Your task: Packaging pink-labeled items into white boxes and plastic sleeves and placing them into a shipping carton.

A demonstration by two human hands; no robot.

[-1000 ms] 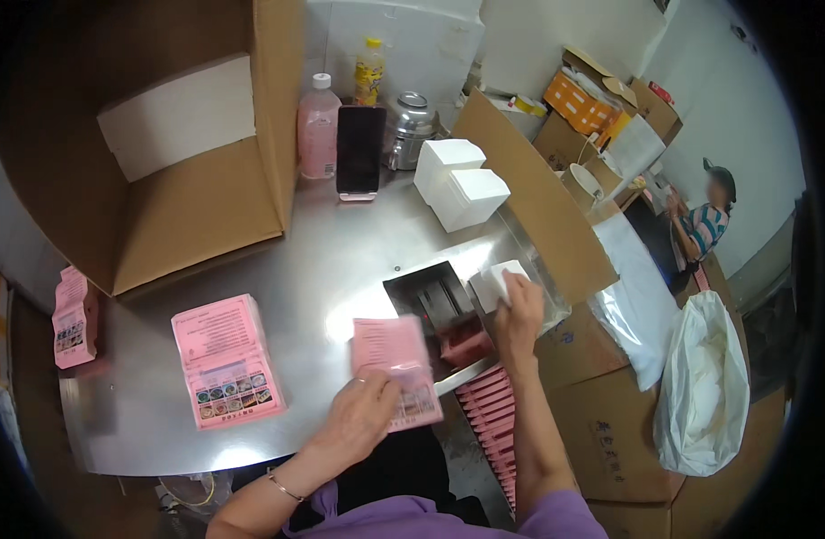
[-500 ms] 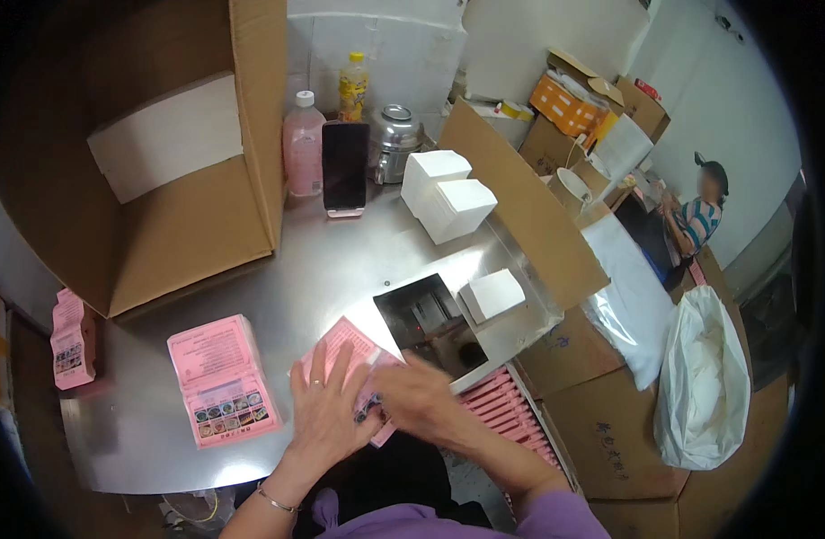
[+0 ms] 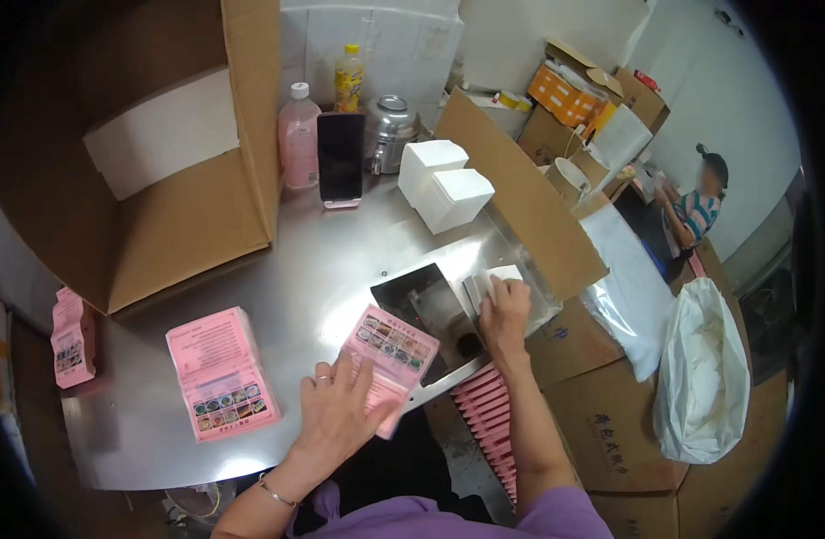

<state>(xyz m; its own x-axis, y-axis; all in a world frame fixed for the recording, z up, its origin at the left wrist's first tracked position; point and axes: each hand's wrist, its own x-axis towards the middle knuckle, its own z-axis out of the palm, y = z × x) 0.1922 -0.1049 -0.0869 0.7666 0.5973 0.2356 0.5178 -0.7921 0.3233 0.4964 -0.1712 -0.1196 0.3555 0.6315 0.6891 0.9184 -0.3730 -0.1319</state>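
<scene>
My left hand (image 3: 341,415) rests flat on a pink printed packet (image 3: 390,355) lying at the front edge of the steel table (image 3: 341,269), pressing it down. My right hand (image 3: 505,310) reaches over the dark square opening (image 3: 430,310) in the table and touches a small stack of white sheets (image 3: 489,283) beside it. A stack of the same pink packets (image 3: 219,370) lies to the left of my left hand. Below the table edge, a row of pink packets (image 3: 489,409) stands on end.
A big open cardboard box (image 3: 161,171) lies on its side at the back left. A pink bottle (image 3: 297,136), a propped phone (image 3: 341,160), a metal pot (image 3: 392,130) and white boxes (image 3: 444,184) stand behind. A person (image 3: 696,211) sits far right beside cartons and a white bag (image 3: 705,377).
Half a second ago both hands were together on the pink packet. My right hand has since gone up and right to the white sheets; my left hand stays on the packet.
</scene>
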